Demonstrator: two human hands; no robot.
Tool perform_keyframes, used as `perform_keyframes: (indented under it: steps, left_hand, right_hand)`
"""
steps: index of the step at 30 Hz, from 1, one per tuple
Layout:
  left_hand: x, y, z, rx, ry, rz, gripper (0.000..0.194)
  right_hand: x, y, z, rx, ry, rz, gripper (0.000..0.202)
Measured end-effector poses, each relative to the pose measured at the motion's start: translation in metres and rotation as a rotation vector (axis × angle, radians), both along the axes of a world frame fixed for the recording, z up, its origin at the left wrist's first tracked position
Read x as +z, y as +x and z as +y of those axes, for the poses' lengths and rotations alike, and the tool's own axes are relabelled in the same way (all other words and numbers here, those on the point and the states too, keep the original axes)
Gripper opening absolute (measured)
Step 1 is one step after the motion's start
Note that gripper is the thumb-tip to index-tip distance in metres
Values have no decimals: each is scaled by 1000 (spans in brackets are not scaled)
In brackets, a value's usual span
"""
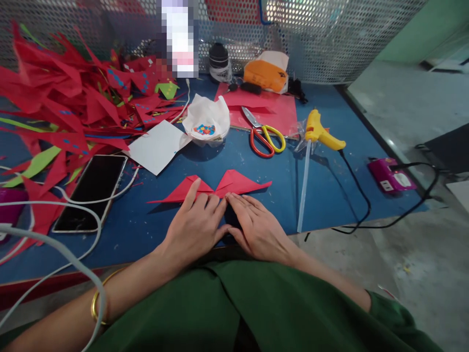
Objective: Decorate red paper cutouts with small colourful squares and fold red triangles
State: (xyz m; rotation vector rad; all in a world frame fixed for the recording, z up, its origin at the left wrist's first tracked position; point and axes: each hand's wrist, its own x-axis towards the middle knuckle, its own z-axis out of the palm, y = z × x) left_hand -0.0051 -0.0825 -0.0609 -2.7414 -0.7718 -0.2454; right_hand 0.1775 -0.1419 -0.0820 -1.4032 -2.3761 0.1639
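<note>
A folded red paper piece (240,182), shaped like a pair of wings with long pointed tips, lies on the blue table in front of me. My left hand (200,222) rests over its left wing, fingers spread and one pointing forward onto the paper. Beside it, my right hand (260,227) lies with fingers stretched out, their tips at the lower middle edge of the piece. Both thumbs come close together near the table edge, apart from the fingertips. Whatever lies under the palms is hidden.
Many red paper shapes (54,107) pile up at left, near a phone (91,193) and white cables. Further back are a white card (157,146), a tissue-lined bowl (194,110) of small coloured bits, and scissors (262,134). A yellow glue gun (322,132) and purple socket (390,174) lie right.
</note>
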Motion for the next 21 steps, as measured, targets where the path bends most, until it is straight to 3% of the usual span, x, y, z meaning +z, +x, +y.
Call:
perform_keyframes:
  steps: [13, 21]
  left_hand:
    - [-1, 0, 1, 7, 10, 24, 53]
    - [1, 0, -1, 35, -9, 13, 58]
  right_hand:
    - [1, -3, -1, -136, 54, -110, 64]
    - [-6, 24, -7, -328, 39, -108, 66]
